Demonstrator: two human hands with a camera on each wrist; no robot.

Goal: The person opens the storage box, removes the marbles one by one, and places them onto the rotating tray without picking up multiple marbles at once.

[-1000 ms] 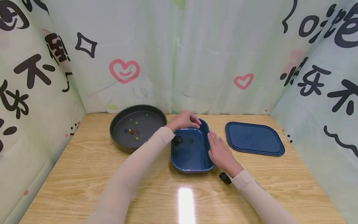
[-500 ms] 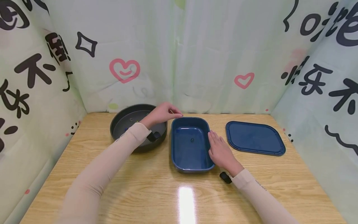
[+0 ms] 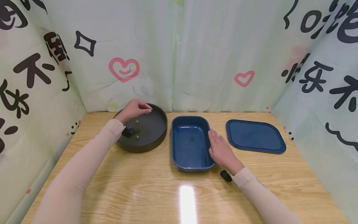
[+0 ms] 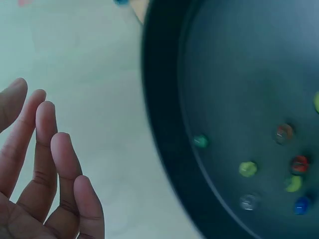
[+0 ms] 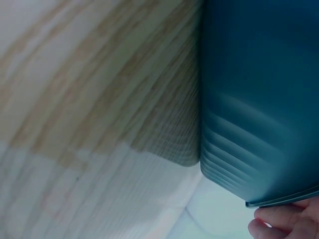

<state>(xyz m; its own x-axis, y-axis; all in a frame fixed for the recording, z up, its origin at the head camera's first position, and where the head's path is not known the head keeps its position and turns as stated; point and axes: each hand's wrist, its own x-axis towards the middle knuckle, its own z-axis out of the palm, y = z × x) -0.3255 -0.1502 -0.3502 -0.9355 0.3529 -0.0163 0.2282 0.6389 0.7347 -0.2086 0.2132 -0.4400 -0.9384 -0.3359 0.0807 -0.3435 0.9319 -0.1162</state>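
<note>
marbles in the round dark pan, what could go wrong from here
The red marble and yellow-green marble lie so close that reaching for one might send the other rolling. Either, being small and round, could slip from the left hand onto the table between pan and blue container. The right hand, against the container's side, might nudge it.

In the head view, near the back edge of the worktop (image 3: 134,186), the left hand (image 3: 133,110) and sleeve (image 3: 96,149) hide the dark pan (image 3: 151,133)'s left rim and several marbles (image 4: 247,169). The right wrist view crops the blue box (image 5: 254,99) and right hand (image 5: 289,219).
</note>
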